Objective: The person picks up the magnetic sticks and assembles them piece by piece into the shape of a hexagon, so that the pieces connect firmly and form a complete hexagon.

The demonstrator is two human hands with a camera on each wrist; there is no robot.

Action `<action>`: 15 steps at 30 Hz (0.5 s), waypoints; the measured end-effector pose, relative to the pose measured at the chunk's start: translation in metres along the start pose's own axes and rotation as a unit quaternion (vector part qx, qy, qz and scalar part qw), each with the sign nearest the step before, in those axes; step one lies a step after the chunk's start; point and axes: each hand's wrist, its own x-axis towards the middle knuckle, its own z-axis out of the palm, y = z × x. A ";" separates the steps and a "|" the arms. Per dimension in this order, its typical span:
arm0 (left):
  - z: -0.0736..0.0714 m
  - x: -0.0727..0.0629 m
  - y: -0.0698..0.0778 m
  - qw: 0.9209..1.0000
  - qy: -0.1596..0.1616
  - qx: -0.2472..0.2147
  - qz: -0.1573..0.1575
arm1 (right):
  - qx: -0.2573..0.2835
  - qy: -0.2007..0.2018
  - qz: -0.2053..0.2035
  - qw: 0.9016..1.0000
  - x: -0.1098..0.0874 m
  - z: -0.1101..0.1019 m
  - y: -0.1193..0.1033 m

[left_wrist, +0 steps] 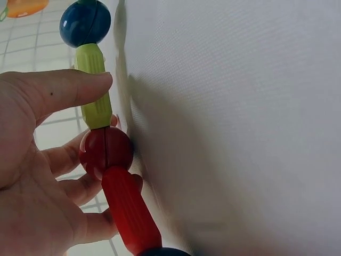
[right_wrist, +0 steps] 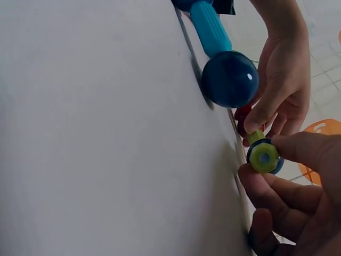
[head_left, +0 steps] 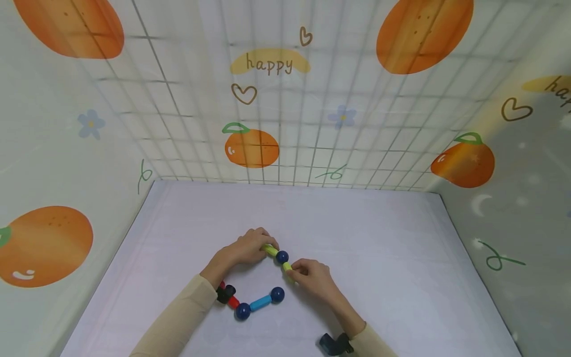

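Note:
My left hand [head_left: 244,249] holds a yellow-green rod [left_wrist: 94,58], thumb laid across it and fingers behind. One end of that rod meets a dark blue ball [head_left: 282,257], the other a red ball [left_wrist: 106,152]. From the red ball runs a red rod [left_wrist: 130,210]. Thumb and fingertips of my right hand [head_left: 314,278] pinch a second yellow-green rod [head_left: 287,267] on the opposite side of the blue ball. Its free hexagonal end [right_wrist: 264,158] faces the right wrist camera. In the head view, the left hand hides the red ball.
Nearer me lie a light blue rod [head_left: 260,303] with a blue ball [head_left: 277,295] at its far end and another blue ball [head_left: 243,311] joining it to a red rod [head_left: 233,302]. A white tabletop [head_left: 379,248] spreads beneath, with a patterned curtain [head_left: 339,89] around it.

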 end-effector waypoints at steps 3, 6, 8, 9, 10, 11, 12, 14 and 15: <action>0.002 0.004 0.000 1.000 -0.002 0.005 0.013 | 0.000 0.001 0.001 1.000 0.000 -0.001 0.002; 0.005 0.009 0.002 1.000 -0.003 0.007 0.027 | -0.003 0.008 -0.001 1.000 -0.001 -0.004 0.004; 0.006 0.013 0.004 0.999 -0.004 0.008 0.038 | -0.007 0.014 0.003 1.000 -0.002 -0.007 0.006; 0.006 0.015 0.005 0.999 -0.003 0.009 0.044 | -0.008 0.017 0.004 1.000 -0.002 -0.008 0.007; 0.007 0.017 0.006 0.999 -0.004 0.011 0.049 | -0.008 0.019 0.005 1.000 -0.003 -0.010 0.008; 0.007 0.019 0.007 0.999 -0.004 0.012 0.053 | -0.008 0.021 0.006 1.000 -0.004 -0.011 0.009; 0.008 0.021 0.009 0.998 -0.004 0.013 0.058 | -0.008 0.022 0.010 1.000 -0.004 -0.013 0.010; 0.009 0.026 0.012 0.998 -0.006 0.020 0.061 | -0.007 0.026 0.014 1.000 -0.005 -0.016 0.012; 0.009 0.028 0.013 0.998 -0.008 0.020 0.061 | -0.007 0.028 0.016 0.999 -0.006 -0.017 0.013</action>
